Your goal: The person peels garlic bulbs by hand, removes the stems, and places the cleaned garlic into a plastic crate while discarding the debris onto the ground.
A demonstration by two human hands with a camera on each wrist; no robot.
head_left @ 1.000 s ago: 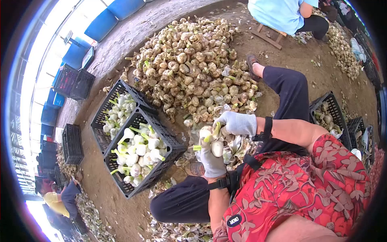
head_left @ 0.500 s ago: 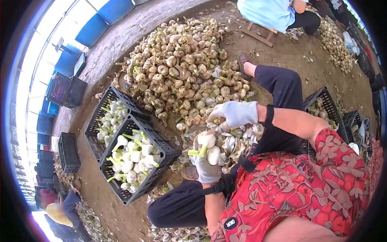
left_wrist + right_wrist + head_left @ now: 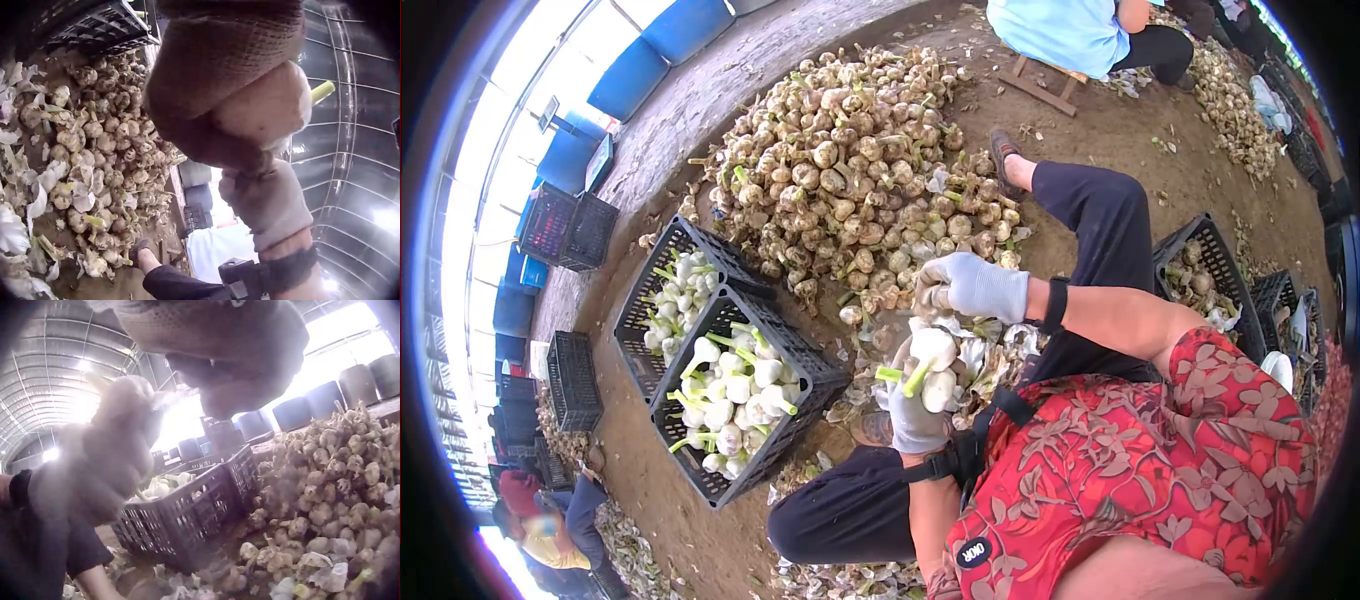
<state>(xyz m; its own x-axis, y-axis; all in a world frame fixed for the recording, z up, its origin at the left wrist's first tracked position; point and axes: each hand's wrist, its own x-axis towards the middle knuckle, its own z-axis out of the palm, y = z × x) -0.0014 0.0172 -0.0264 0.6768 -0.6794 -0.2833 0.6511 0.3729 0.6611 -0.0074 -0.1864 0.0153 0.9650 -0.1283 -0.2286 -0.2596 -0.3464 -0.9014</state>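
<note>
My gloved left hand (image 3: pixel 917 415) holds white garlic bulbs (image 3: pixel 933 347) whose short green stems point left in the head view. One bulb (image 3: pixel 269 112) shows large behind the fingers in the left wrist view. Just above them is my gloved right hand (image 3: pixel 985 287), its fingers curled and thumb drawn in. A pale strip of garlic skin (image 3: pixel 178 395) runs from the bulbs to the right fingertips in the right wrist view. Below both hands lie loose peeled skins (image 3: pixel 990 375).
A large heap of unpeeled garlic (image 3: pixel 830 170) lies ahead. Two black crates (image 3: pixel 785 440) of white bulbs stand at the left; another crate (image 3: pixel 1205 235) is at the right. A seated person in light blue (image 3: pixel 1060 35) is at the back.
The head view has shifted slightly. My right hand drew away from the bulbs, up and right, then moved slightly left. The left hand keeps its bulbs, now turned a little.
</note>
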